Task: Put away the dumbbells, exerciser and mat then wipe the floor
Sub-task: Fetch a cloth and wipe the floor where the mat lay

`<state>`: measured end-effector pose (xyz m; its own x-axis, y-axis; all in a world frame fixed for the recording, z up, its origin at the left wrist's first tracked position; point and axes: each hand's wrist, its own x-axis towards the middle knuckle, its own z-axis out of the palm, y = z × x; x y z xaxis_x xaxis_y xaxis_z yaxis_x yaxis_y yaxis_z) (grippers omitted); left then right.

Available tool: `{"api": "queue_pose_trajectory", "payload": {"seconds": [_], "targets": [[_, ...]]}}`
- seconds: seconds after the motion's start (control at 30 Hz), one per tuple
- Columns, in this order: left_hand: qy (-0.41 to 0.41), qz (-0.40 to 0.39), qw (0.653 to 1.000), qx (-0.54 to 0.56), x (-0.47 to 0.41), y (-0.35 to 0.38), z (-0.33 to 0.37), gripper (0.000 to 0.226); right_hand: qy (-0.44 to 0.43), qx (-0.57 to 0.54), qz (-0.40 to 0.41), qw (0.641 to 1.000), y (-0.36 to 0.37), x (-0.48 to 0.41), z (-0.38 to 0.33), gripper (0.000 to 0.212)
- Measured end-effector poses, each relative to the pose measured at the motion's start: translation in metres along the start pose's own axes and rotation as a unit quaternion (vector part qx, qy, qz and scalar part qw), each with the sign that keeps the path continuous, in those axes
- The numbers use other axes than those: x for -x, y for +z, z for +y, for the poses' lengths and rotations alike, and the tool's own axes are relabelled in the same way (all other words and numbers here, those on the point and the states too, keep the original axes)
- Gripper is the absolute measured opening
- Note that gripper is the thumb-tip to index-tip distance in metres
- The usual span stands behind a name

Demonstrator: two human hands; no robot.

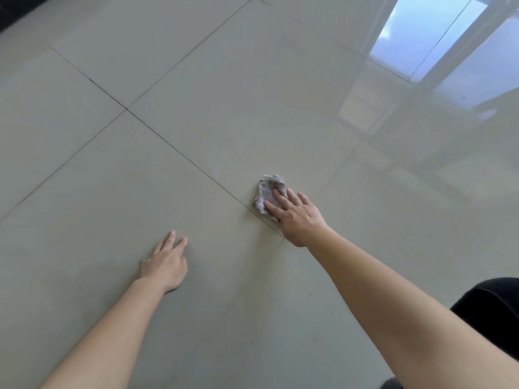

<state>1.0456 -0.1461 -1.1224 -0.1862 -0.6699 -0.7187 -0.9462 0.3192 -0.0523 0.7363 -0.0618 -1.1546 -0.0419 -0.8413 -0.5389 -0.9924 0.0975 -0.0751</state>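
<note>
Step, by my reading: wiping. My right hand (295, 217), fingers spread, presses the crumpled grey cloth rag (266, 193) onto the glossy pale tiled floor (196, 66); left hand (165, 265), at 8 o'clock of the rag, braces flat. Next: sweep the rag sideways, I judge.

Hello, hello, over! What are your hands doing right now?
Right hand flat on the rag, pressing it to the floor. Left hand open on tile. Nothing in the way.

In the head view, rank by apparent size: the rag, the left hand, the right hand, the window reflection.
1. Window reflection
2. Right hand and left hand: look alike, so unranked
3. Rag, partly covered by the right hand's fingers
</note>
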Motion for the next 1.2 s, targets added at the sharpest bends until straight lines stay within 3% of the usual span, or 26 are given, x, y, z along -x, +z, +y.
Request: {"api": "queue_pose_trajectory", "payload": {"seconds": [0.17, 0.43, 0.6, 0.73, 0.8, 0.93, 1.03, 1.1, 1.2], "targets": [[-0.012, 0.029, 0.998, -0.054, 0.029, -0.03, 0.064, 0.055, 0.058, -0.039, 0.006, 0.998, -0.017, -0.02, 0.075, 0.055], [0.104, 0.096, 0.98, -0.143, 0.073, -0.151, 0.118, 0.061, 0.053, -0.02, 0.0, 0.998, -0.046, -0.041, 0.129, 0.062], [0.097, 0.101, 0.987, -0.082, 0.02, -0.174, 0.108, 0.06, 0.08, -0.011, 0.007, 0.997, -0.051, -0.063, 0.137, 0.063], [0.019, 0.125, 0.992, 0.014, -0.05, -0.144, 0.1, 0.058, 0.1, -0.036, 0.053, 0.993, -0.043, -0.065, 0.116, 0.06], [-0.031, 0.127, 0.99, 0.052, -0.074, -0.125, 0.1, 0.06, 0.044, -0.062, 0.071, 0.995, -0.035, -0.061, 0.083, 0.06], [-0.068, 0.145, 0.984, 0.08, -0.101, -0.098, 0.094, 0.063, -0.182, -0.015, 0.079, 0.98, -0.007, -0.049, -0.004, 0.054], [-0.084, 0.154, 0.981, 0.084, -0.11, -0.086, 0.081, 0.063, -0.253, 0.02, 0.088, 0.963, -0.011, -0.067, -0.004, 0.05], [-0.085, 0.151, 0.98, 0.094, -0.112, -0.082, 0.074, 0.062, -0.234, 0.036, 0.118, 0.964, -0.028, -0.089, 0.034, 0.049], [-0.077, 0.149, 0.98, 0.107, -0.112, -0.074, 0.067, 0.06, -0.051, 0.015, 0.139, 0.989, -0.061, -0.125, 0.117, 0.054]]}}
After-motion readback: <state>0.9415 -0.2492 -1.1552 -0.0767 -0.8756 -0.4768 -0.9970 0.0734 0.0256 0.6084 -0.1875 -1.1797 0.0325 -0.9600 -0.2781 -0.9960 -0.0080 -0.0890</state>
